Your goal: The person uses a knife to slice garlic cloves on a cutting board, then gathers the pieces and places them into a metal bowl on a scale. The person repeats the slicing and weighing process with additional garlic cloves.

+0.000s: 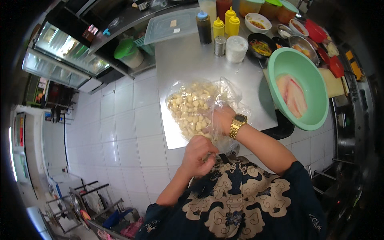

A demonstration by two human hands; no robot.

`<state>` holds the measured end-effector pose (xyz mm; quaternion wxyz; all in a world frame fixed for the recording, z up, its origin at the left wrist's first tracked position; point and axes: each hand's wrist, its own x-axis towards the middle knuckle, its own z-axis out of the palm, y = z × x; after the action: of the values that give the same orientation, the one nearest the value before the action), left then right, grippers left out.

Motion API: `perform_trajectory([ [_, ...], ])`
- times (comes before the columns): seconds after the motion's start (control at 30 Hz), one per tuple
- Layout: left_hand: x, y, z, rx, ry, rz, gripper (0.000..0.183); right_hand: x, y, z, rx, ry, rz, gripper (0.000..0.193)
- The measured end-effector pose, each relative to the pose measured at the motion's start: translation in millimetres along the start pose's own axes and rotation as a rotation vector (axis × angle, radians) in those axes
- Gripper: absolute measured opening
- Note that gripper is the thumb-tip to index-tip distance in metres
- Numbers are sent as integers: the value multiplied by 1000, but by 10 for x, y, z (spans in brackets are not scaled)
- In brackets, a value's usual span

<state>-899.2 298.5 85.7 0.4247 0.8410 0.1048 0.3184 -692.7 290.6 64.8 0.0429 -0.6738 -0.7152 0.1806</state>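
A clear plastic bag (191,105) full of pale yellow pieces, which look like peeled garlic cloves, lies on the steel table (184,60) in front of me. My left hand (199,155) is closed on the bag's near edge, fingers curled and thumb pressed in. My right hand (224,120), with a gold watch (238,126) on the wrist, reaches in at the bag's gathered right side. Plastic covers its fingers, so I cannot see what they hold.
A green basin (276,100) with a piece of pale, red-streaked meat or fish (292,96) stands at right. Behind are a white tub (237,50), a metal can (219,46), yellow squeeze bottles (218,29), a dark bottle (203,28), bowls and a plastic lid (168,28).
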Motion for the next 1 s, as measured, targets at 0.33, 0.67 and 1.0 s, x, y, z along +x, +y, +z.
perform_trajectory([
  [0.33,-164,124,82,120,339,-162,16,268,332,275,-25,-19,-66,53],
  [0.67,150,-19,-51,97,282,-162,15,-348,496,-392,1682,-42,365,33],
  [1.0,649,384,370,76,369,165,28,-1433,559,-287,2251,276,198,23],
])
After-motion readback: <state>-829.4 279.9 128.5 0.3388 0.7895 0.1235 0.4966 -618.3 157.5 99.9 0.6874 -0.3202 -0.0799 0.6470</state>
